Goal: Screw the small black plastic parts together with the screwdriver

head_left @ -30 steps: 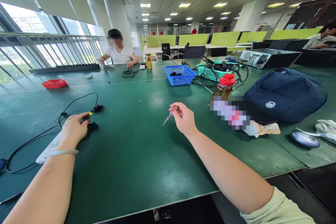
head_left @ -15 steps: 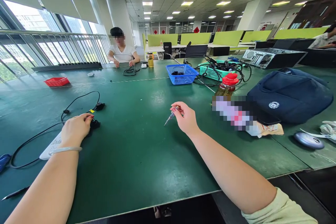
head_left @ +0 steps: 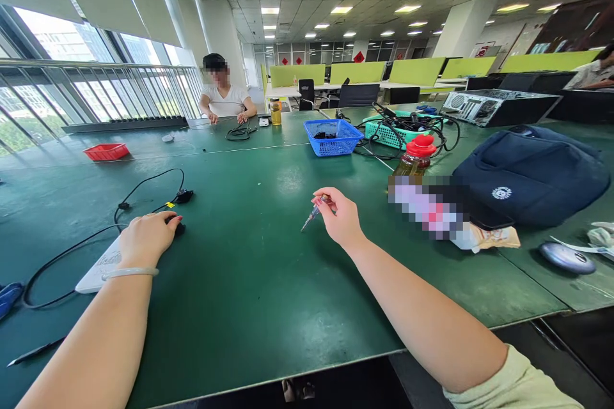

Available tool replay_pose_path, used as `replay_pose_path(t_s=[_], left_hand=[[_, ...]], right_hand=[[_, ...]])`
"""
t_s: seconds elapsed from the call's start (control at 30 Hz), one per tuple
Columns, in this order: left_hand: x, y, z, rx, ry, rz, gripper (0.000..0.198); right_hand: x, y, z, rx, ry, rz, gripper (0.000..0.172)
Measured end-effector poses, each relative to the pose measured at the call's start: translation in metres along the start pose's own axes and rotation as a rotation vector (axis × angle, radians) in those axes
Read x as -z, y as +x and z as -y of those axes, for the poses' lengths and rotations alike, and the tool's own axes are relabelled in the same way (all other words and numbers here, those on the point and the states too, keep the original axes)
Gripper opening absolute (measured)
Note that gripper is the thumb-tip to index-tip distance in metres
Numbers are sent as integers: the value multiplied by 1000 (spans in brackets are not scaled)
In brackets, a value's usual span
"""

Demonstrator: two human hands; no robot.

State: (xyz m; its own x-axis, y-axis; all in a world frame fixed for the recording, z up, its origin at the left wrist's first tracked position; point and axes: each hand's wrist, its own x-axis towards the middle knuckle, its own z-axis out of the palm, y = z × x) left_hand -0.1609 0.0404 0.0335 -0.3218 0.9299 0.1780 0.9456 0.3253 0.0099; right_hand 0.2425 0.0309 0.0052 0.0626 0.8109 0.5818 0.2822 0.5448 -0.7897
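Observation:
My left hand is closed over a black plug; only the plug's edge shows past the fingertips. Under and behind that wrist lies a white power strip with a black cable looping from it. A second black plug, with a yellow tag on its lead, rests just beyond the hand. In my right hand, pinched between thumb and fingers, is a small screwdriver with a clear handle, its tip pointing down and left above the green table.
A red tray sits far left, a pen near left. Blue basket, green basket of cables, red-capped bottle, dark bag and mouse occupy the right. Across the table a person handles a cable.
My left hand has shifted slightly right and now covers more of the black plug. My right hand keeps the screwdriver in nearly the same place.

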Motion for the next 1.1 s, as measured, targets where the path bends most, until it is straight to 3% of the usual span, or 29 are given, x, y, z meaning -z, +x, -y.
replay_pose_path(t_s=[1.1], left_hand=[[4, -2, -2, 67, 74, 75, 55]], right_hand=[[0, 0, 1, 2, -14, -2, 15]])
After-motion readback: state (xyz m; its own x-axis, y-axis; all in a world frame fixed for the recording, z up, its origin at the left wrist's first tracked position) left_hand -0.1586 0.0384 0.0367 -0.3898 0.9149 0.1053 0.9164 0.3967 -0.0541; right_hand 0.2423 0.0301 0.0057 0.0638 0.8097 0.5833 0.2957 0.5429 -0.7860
